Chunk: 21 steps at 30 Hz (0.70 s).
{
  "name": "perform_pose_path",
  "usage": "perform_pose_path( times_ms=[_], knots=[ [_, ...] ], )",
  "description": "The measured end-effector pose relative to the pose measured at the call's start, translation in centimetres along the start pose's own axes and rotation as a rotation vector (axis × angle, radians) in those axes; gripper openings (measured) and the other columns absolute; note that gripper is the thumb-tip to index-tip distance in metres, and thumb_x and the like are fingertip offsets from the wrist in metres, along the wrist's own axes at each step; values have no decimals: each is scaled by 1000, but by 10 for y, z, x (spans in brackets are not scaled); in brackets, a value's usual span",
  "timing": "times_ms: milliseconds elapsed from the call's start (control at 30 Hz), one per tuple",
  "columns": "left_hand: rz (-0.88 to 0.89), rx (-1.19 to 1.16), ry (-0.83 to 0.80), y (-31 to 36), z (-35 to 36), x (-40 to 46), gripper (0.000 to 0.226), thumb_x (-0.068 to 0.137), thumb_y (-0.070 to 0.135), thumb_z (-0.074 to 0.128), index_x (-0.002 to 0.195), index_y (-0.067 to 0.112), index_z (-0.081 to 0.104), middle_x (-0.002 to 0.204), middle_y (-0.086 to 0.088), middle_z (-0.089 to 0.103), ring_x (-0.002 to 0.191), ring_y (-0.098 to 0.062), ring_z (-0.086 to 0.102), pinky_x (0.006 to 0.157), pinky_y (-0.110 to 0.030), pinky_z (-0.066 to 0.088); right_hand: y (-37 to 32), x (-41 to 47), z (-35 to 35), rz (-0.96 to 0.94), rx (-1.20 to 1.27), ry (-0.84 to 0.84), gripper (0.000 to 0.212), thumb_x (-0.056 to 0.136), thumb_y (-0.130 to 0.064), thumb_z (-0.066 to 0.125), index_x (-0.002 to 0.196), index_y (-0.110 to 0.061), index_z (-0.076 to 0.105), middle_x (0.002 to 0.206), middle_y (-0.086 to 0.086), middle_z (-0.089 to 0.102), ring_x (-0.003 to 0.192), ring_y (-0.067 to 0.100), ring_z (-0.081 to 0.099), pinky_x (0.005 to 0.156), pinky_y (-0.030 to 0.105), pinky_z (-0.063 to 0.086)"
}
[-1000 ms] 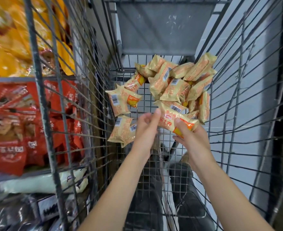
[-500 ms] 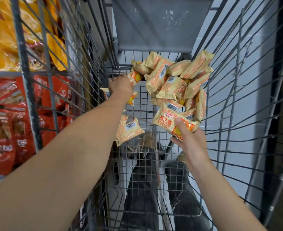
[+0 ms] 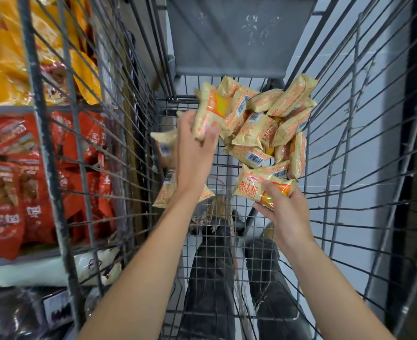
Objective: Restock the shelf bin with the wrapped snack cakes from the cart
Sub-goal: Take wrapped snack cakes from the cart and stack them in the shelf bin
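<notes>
Head: two hands (image 3: 195,153) (image 3: 285,212), two held cakes (image 3: 211,114) (image 3: 256,190)

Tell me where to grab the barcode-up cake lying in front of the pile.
Probably pinch the barcode-up cake across its short sides, coming from above at the near edge: it lies flat on the cart mesh with that side clear, while the pile overlaps its far edge.

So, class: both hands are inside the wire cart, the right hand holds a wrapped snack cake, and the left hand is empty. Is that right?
Not quite. In the head view the left hand is not empty: it grips a wrapped snack cake lifted off the pile. The rest stands: both hands are inside the wire cart, and the right hand holds its own snack cake.
</notes>
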<state>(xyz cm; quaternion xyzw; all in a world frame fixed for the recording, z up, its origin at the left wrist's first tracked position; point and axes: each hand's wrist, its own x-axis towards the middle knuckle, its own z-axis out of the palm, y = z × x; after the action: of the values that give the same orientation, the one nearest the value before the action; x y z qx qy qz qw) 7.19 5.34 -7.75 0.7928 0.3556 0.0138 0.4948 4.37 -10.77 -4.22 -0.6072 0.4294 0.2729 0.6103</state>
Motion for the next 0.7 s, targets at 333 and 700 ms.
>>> perform_pose_path(
  times_ms=[333, 700],
  knots=[
    [-16, -51, -438, -13, -21, -62, 25, 89, 15, 60, 96, 39, 55, 109, 18, 46, 100, 12, 45, 86, -10, 38, -2, 4, -6, -45, 8, 46, 8, 90, -31, 64, 92, -23, 63, 86, -10, 73, 89, 4, 69, 87, 29, 55],
    [-293, -315, -522, -2, -24, -44, 18, 59, 15, 45, 62, 27, 58, 62, 12, 55, 62, -7, 52, 53, -22, 42, 3, -13, -2, -93, -368, -279, 79, 59, -71, 58, 125, -30, 47, 111, -12, 64, 91, -9, 61, 71, 11, 45]
  ],
)
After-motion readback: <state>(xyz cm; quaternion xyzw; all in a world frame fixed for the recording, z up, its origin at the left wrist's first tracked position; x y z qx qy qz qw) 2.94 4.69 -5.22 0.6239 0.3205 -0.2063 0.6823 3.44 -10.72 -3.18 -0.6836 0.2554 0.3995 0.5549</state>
